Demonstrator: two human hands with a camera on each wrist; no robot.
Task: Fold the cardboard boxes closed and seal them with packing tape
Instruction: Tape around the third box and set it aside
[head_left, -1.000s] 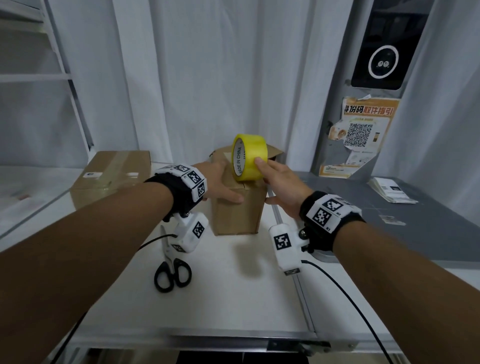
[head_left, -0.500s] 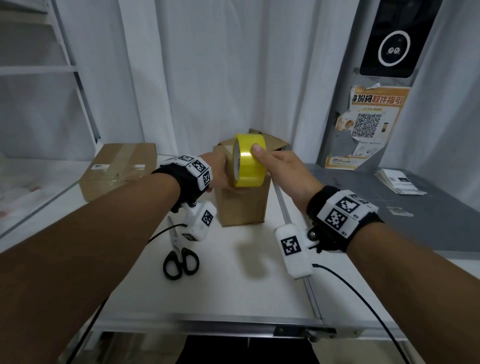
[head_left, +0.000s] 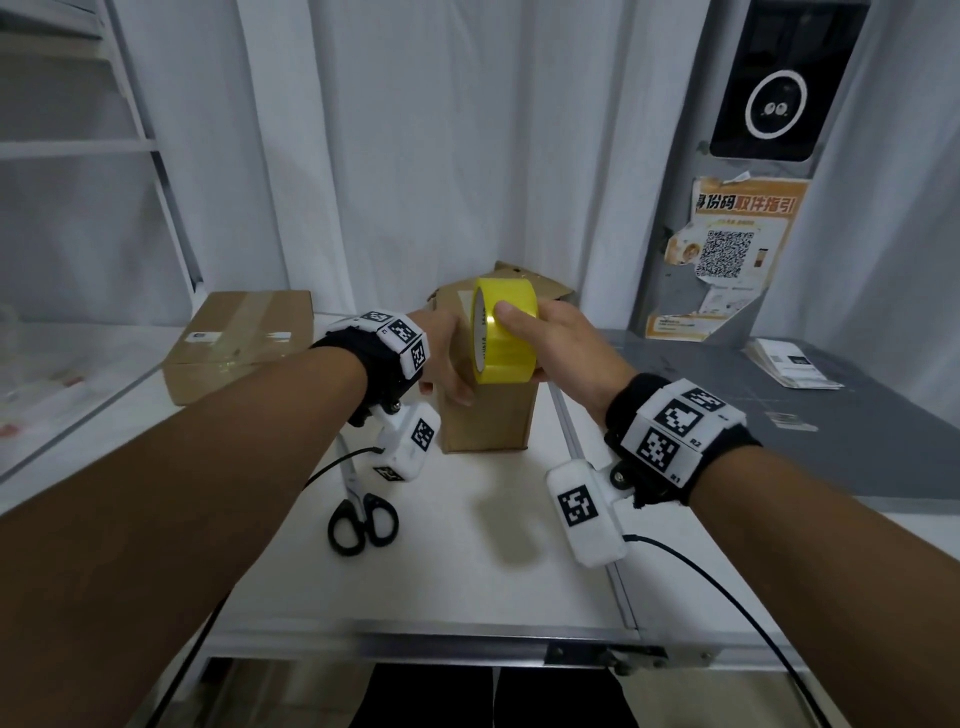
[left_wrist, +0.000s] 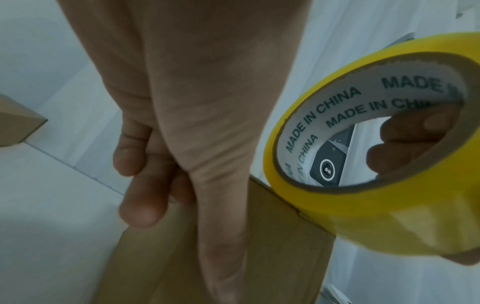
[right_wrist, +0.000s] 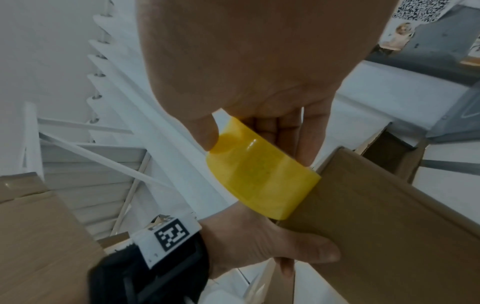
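Right hand (head_left: 558, 345): holding the tape roll (head_left: 505, 332), thumb on the outer yellow band, fingers through the cardboard core (the left wrist view shows their tips inside the ring). Roll stands on edge at the top near corner of the small box (head_left: 488, 410).

Left hand (head_left: 444, 358): on the left side of that box, thumb laid flat down the near face, fingers curled round the box's left edge. Reads as bracing the box, and likely pinning the loose tape end, but I cannot make out a tape strip under the thumb in any view.

Small box: upright on the counter (head_left: 467, 571), straight ahead between both hands. Top looks folded shut under the roll; behind it, beyond my right fingers, a cardboard flap (head_left: 550, 288) still stands open. Whether that flap is this box's or belongs to another box behind it, I cannot tell.

Flat box (head_left: 239, 338): beyond and to the left of my left wrist, flaps down, a clear tape strip along its top. I judge that one finished.

Scissors (head_left: 363, 519): on the counter under my left wrist, untouched, blades shut.

Progress, as I judge it: one box sealed; the second is at the very start of taping. Left to do: draw the tape across the top seam, press it down, cut it with the scissors, and deal with the open flap behind.
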